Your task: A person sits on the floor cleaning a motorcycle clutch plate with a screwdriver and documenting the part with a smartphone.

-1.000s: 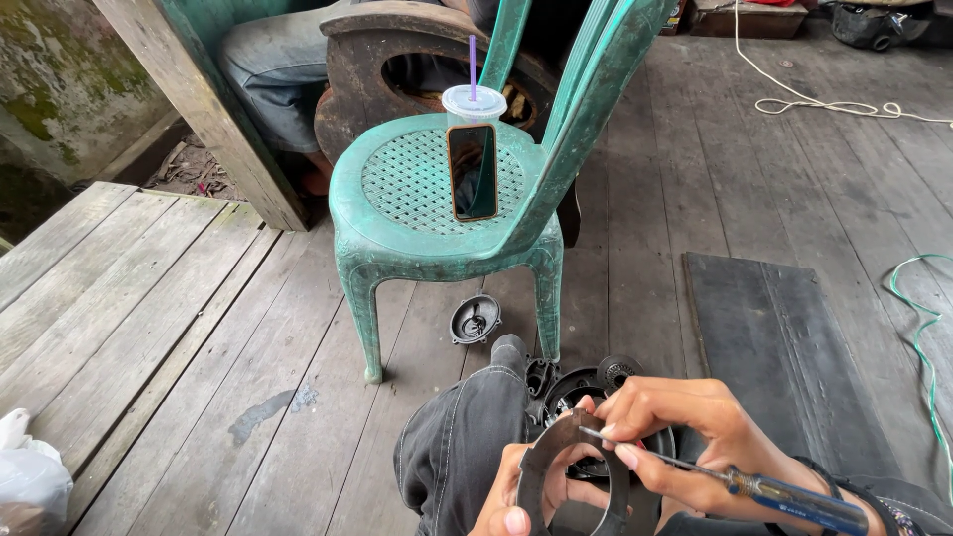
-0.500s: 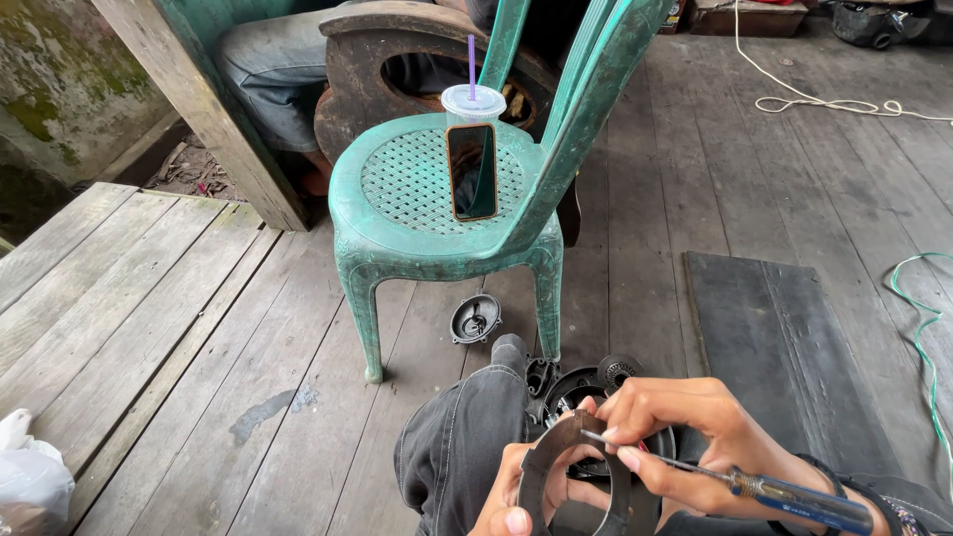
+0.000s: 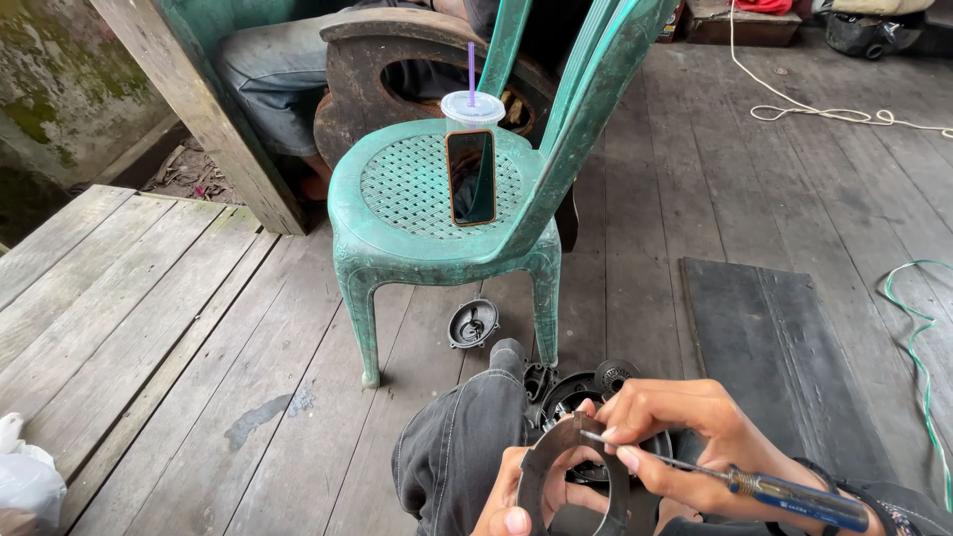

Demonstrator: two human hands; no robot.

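Note:
My left hand grips a dark metal ring-shaped part from below, thumb on its rim. My right hand holds a screwdriver with a yellow and blue handle, its thin shaft pointing left onto the top edge of the ring. Just beyond my hands, black round mechanical parts lie on the plank floor beside my knee in dark trousers.
A green plastic chair stands ahead with a phone propped against a plastic cup with a purple straw. A small round black cover lies under it. A dark rubber mat lies to the right. Another person sits behind the chair.

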